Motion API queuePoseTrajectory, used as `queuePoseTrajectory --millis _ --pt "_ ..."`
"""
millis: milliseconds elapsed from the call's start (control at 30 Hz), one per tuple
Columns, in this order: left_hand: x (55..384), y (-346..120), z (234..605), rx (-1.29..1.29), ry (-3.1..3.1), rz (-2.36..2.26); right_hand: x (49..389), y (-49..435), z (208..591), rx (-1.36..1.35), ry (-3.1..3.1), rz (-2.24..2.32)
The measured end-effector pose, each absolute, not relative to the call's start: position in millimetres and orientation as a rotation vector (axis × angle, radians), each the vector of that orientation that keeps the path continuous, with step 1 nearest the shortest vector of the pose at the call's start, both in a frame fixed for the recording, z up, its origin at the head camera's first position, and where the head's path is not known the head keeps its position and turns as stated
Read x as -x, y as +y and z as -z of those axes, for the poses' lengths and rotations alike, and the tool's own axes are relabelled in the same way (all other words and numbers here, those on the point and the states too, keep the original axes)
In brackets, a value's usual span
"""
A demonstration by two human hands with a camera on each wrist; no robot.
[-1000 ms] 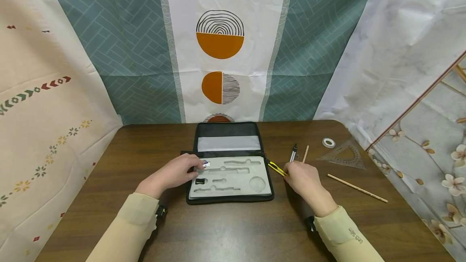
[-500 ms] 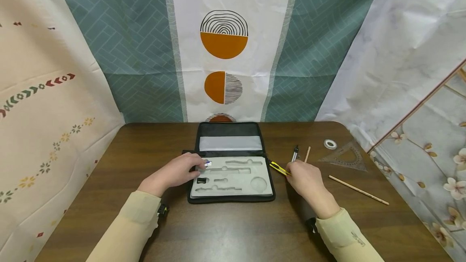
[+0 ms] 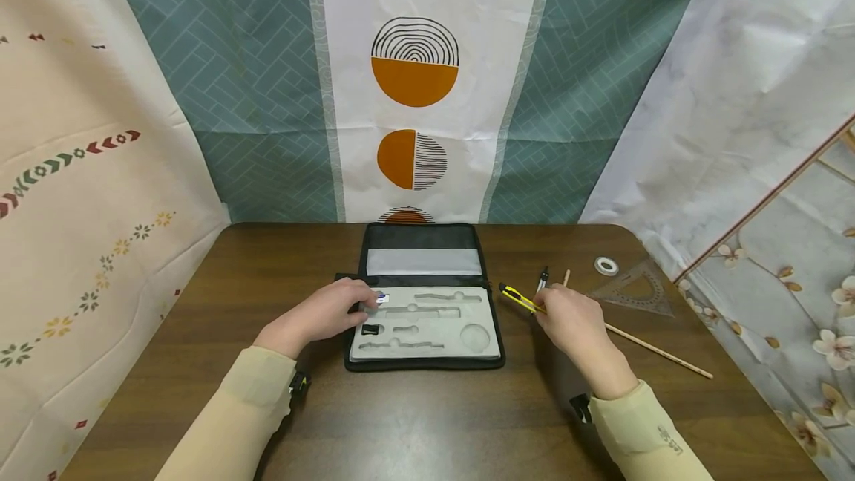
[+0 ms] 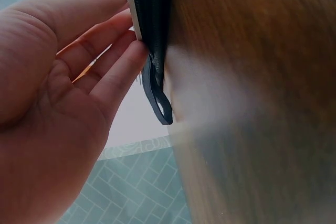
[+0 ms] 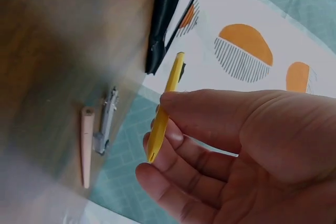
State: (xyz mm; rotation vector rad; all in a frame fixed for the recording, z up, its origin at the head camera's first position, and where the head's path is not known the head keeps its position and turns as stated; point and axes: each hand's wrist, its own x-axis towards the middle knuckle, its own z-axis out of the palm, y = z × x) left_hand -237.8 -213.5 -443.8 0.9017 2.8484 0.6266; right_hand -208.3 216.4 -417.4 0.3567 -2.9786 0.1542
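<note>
A black zippered case [image 3: 424, 365] lies open on the table, its pale foam insert [image 3: 437, 329] cut with shaped recesses. My left hand [image 3: 319, 315] rests at the case's left edge, fingertips on the insert beside a small white-and-blue piece [image 3: 382, 298]. In the left wrist view, its fingers reach loosely to the case's rim. A small black piece [image 3: 370, 329] sits in a recess near that hand. Right of the case, my right hand [image 3: 570, 319] pinches a yellow utility knife [image 3: 518, 298] between thumb and fingers. In the right wrist view, the knife [image 5: 159, 129] is above the table.
Beyond the right hand lie a compass [image 3: 543, 277] and a short wooden pencil [image 5: 86, 148]. Further right are a white tape roll [image 3: 605, 266], a clear set square [image 3: 637, 289] and a long thin wooden stick [image 3: 661, 351]. A patterned cloth [image 3: 414, 169] hangs behind the table.
My right hand has lifted the yellow utility knife off the table and shifted slightly right and away from me. The left hand stays at the case. The head view has turned slightly left.
</note>
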Motion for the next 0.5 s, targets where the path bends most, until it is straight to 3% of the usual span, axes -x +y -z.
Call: queuePoseTrajectory --millis 500 --pt "237.0 -212.9 443.1 -0.874 2.834 -0.647 224.0 193.9 412.9 -0.5 -2.837 -0.197"
